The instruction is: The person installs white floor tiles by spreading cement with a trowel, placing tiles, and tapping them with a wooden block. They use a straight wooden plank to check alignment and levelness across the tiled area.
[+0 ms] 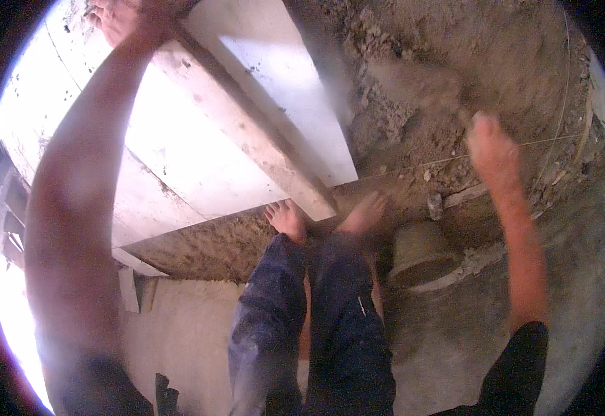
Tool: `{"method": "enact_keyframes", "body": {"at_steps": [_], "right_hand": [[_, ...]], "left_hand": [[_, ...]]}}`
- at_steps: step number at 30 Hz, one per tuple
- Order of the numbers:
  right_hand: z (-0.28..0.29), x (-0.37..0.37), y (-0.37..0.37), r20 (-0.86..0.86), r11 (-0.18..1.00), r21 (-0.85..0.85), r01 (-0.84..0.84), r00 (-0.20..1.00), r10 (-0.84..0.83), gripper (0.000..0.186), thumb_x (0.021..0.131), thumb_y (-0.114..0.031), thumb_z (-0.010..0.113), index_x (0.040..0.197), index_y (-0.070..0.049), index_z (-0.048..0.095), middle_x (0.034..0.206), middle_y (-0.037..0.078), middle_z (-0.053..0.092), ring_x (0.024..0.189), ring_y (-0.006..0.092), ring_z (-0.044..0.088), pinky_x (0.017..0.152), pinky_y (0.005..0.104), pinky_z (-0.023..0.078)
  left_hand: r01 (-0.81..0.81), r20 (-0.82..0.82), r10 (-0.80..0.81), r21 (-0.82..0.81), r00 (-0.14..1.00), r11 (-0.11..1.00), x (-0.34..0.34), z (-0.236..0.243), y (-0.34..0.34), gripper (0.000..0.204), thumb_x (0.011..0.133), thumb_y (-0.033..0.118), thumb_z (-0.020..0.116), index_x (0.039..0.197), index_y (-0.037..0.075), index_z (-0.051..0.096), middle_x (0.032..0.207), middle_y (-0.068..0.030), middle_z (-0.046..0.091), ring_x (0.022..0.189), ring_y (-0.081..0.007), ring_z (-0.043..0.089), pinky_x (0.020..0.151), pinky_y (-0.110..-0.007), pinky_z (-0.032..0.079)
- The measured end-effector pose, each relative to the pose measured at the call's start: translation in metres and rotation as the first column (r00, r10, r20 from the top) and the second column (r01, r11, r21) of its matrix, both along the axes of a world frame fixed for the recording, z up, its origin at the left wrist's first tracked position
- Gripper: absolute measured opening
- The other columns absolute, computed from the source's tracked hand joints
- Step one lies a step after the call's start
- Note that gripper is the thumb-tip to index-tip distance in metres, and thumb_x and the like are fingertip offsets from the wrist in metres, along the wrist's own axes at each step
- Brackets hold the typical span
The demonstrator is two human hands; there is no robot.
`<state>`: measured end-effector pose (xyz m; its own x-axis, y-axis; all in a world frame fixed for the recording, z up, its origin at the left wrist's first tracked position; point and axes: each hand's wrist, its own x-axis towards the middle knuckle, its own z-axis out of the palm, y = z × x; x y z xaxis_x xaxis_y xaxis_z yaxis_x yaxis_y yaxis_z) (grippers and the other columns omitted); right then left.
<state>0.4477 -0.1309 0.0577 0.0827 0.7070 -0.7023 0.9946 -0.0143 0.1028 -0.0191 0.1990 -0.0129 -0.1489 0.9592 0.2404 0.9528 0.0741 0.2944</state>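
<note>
In the head view, the one angle I have, what worries me first is the wooden bar (247, 132) lying aslant over the white slabs (184, 149): its near end juts past their edge, right between the bare feet (287, 219), so a shuffled toe could knock it askew. The trowel (420, 84), if I read that blurred brown blade rightly, is over loose soil (392, 135) close beside the right-hand slab's edge; a careless swing could chip that edge or scatter grit onto the white face. The string (448, 161) crosses just below the fist too, and a low sweep might snag it.

As for where things lie, the trowel points up and leftward from the right hand (493, 145), which is clenched round its handle. The left hand (118, 19) is well apart from it, up at the far end of the bar; it's cut by the rim of the view, and I can't tell whether it grips the wood or merely leans there. The bar runs from beside that hand down toward the feet, with the trowel off to its right, well clear of it
</note>
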Motion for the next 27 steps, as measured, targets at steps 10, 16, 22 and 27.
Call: {"method": "enact_keyframes", "body": {"at_steps": [10, 16, 22, 27], "right_hand": [[0.058, 0.019, -0.100, -0.168, 0.900, 0.049, 0.434, 0.892, -0.420, 0.038, 0.096, -0.031, 0.062, 0.111, 0.003, 0.057, 0.108, 0.026, 0.067, 0.102, 0.0447, 0.064, 0.085, 0.0519, 0.051], [0.128, -0.060, -0.128, -0.509, 0.345, 0.236, 0.908, 0.419, -0.752, 0.027, 0.099, -0.029, 0.061, 0.104, -0.003, 0.057, 0.069, 0.001, 0.054, 0.054, 0.0092, 0.048, 0.049, 0.0272, 0.042], [0.116, -0.133, -0.121, -0.566, 0.174, -0.019, 0.984, 0.133, -0.813, 0.024, 0.098, -0.030, 0.063, 0.098, -0.007, 0.056, 0.069, -0.001, 0.053, 0.051, 0.0106, 0.047, 0.045, 0.0287, 0.039], [0.223, -0.240, -0.188, -0.465, 0.092, -0.336, 0.937, -0.080, -0.881, 0.027, 0.093, -0.016, 0.067, 0.109, -0.007, 0.046, 0.077, 0.004, 0.052, 0.048, 0.0120, 0.050, 0.042, 0.0295, 0.043]], "left_hand": [[0.044, 0.105, -0.039, -0.050, 0.994, 0.998, -0.048, 0.006, -0.023, 0.076, 0.101, 0.047, 0.042, 0.149, -0.009, 0.025, 0.155, -0.0342, 0.025, 0.147, -0.0482, 0.021, 0.120, -0.050, 0.021], [0.427, 0.264, -0.382, -0.137, 0.885, 0.894, -0.126, 0.097, -0.204, 0.074, 0.105, 0.041, 0.036, 0.153, -0.009, 0.009, 0.160, -0.0325, 0.011, 0.150, -0.0455, 0.011, 0.122, -0.049, 0.013], [-0.165, 0.033, 0.303, -0.779, 0.952, 0.605, -0.223, 0.328, -0.508, 0.074, 0.103, 0.039, 0.043, 0.155, -0.007, 0.017, 0.163, -0.0281, 0.014, 0.152, -0.0399, 0.011, 0.123, -0.045, 0.011], [-0.511, -0.311, 0.652, -0.849, 0.691, 0.136, -0.220, 0.450, -0.623, 0.079, 0.101, 0.041, 0.050, 0.156, -0.006, 0.016, 0.159, -0.0319, 0.020, 0.151, -0.0380, 0.017, 0.122, -0.040, 0.017]]}}
